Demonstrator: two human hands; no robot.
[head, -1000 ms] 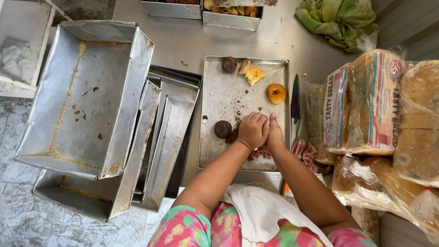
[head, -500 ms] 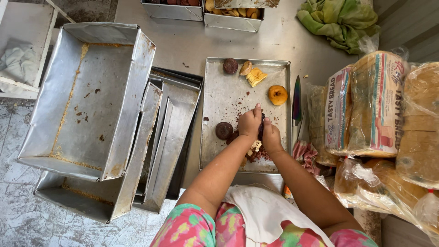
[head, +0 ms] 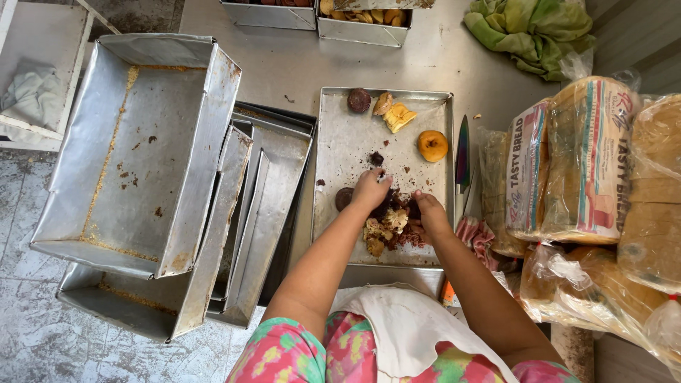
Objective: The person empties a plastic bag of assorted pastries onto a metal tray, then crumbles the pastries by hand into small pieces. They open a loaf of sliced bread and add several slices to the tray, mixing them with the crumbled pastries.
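Your hands press into a crumbly pile of broken cake pieces (head: 389,225) on the flat metal tray (head: 340,142): left hand (head: 370,189) loosely curled on its dark crumbs, right hand (head: 428,216) cupped against its edge. A round orange bun (head: 432,145) and a knife (head: 462,156) lie nearby.

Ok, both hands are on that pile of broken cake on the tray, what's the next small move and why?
Probably sweep the left hand and right hand inward to gather the crumbled pile. Dark bits lie scattered around it on the flat tray, and the hands already flank the heap on both sides.
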